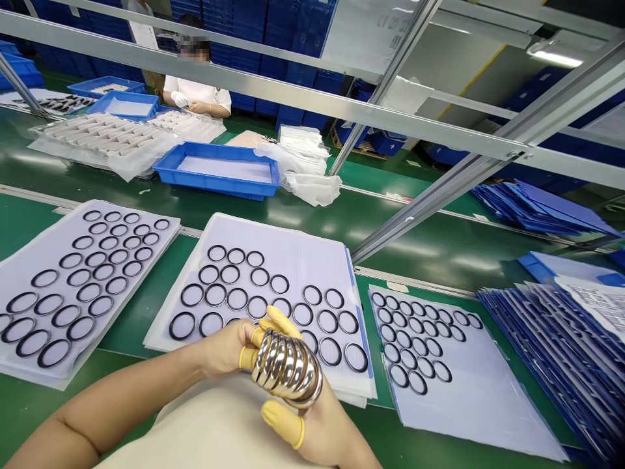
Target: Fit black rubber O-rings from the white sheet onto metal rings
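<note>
A stack of shiny metal rings [287,368] lies across my hands above the middle sheet. My left hand [229,348] grips its near end, with yellow finger cots on the fingertips. My right hand [317,417] holds the stack from below, and a yellow-cotted thumb shows beneath it. Black-rimmed rings stand in rows on a pale lilac plastic sheet [278,251] just beyond my hands. Similar rows fill another sheet [46,257] to the left, and smaller rings lie on a third sheet [469,404] to the right. My hands partly hide the middle sheet's near rows.
A green conveyor bench runs crosswise. Beyond it stand a blue plastic tray [217,170], white plastic bags [312,189] and a white moulded tray [105,137]. A co-worker [198,98] works at the far side. Stacked blue sheets [551,352] lie right; aluminium rails [273,88] cross overhead.
</note>
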A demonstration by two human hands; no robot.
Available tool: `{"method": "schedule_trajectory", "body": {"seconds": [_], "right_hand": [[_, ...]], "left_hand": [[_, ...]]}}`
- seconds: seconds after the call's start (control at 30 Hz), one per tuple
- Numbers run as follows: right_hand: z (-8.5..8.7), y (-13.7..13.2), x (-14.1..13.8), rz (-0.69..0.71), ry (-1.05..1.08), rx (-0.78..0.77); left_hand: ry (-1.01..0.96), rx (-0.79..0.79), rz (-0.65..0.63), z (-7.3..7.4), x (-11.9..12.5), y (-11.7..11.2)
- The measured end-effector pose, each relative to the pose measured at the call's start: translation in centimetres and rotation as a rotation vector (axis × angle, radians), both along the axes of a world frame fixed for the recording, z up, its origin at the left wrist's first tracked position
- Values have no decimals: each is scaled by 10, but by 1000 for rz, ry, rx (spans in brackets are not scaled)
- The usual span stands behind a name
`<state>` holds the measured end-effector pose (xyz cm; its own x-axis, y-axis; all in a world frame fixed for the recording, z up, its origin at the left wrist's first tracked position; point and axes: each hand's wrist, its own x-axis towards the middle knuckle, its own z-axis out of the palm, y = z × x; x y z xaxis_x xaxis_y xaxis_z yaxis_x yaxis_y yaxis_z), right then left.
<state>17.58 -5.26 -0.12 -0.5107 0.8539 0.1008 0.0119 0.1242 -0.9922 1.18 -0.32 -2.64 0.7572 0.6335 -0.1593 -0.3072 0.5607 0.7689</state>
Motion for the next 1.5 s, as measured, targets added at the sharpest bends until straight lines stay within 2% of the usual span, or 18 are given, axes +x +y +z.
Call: {"method": "schedule_trajectory", "body": {"seconds": [0.17,0.37,0.53,0.67,0.77,0.93,1.13,1.23,1.37,1.5], "right_hand": [[-1,-3,3,3,82,-79],[-5,-5,12,-12,151,-182],[-7,-9,14,32,123,-129],[-6,-15,15,48,93,-131],[-7,-18,18,26,65,-134],[-14,-18,22,1,73,-132],[-17,-16,23,-15,134,-237],[-17,-14,24,-28,131,-274],[-16,-10,26,55,108,-314],[-13,-10,27,162,161,-341]], "left_hand": [[-10,24,10,-1,-1,-3],[51,78,11,5,1,-7],[91,187,17,3,2,-9],[85,368,-13,5,-2,-6],[126,532,-30,11,-4,-4],[171,713,-48,23,-3,-1],[373,1157,-5,35,-5,4],[418,1291,-30,38,-6,6],[496,1329,-7,38,-6,8],[455,1208,-5,33,-2,11]]}}
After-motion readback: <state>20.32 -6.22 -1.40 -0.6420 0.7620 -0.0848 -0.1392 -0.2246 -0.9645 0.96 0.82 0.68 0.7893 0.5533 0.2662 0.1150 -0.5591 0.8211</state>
